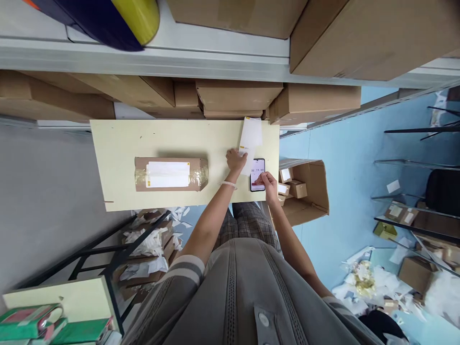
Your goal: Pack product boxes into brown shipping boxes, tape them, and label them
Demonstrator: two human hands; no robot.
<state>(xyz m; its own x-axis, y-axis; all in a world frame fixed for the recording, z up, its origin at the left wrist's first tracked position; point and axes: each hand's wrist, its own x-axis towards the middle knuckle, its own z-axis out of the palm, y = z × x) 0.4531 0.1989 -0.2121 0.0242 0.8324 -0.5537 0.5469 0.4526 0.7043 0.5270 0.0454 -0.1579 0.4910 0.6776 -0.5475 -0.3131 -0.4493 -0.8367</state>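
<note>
My left hand (236, 160) is at a strip of white labels (251, 132) with small yellow marks, its fingers closed on the strip's near part. The strip lies across the right part of the cream tabletop (223, 139). Just right of it is a phone (258, 168), lying flat with timer digits on its lit screen. My right hand (269, 184) reaches over the phone's lower right edge, fingers curled and a fingertip at the screen; I see nothing held in it. A long taped cardboard box (199, 175) with a white label rests left of my hands.
Large cartons (239, 96) fill the shelves beyond the table. An open carton (312, 191) containing several small boxes stands at the table's right. Scrap paper (384, 287) litters the floor at right. A black metal frame (118, 258) stands at lower left, near green boxes (28, 321).
</note>
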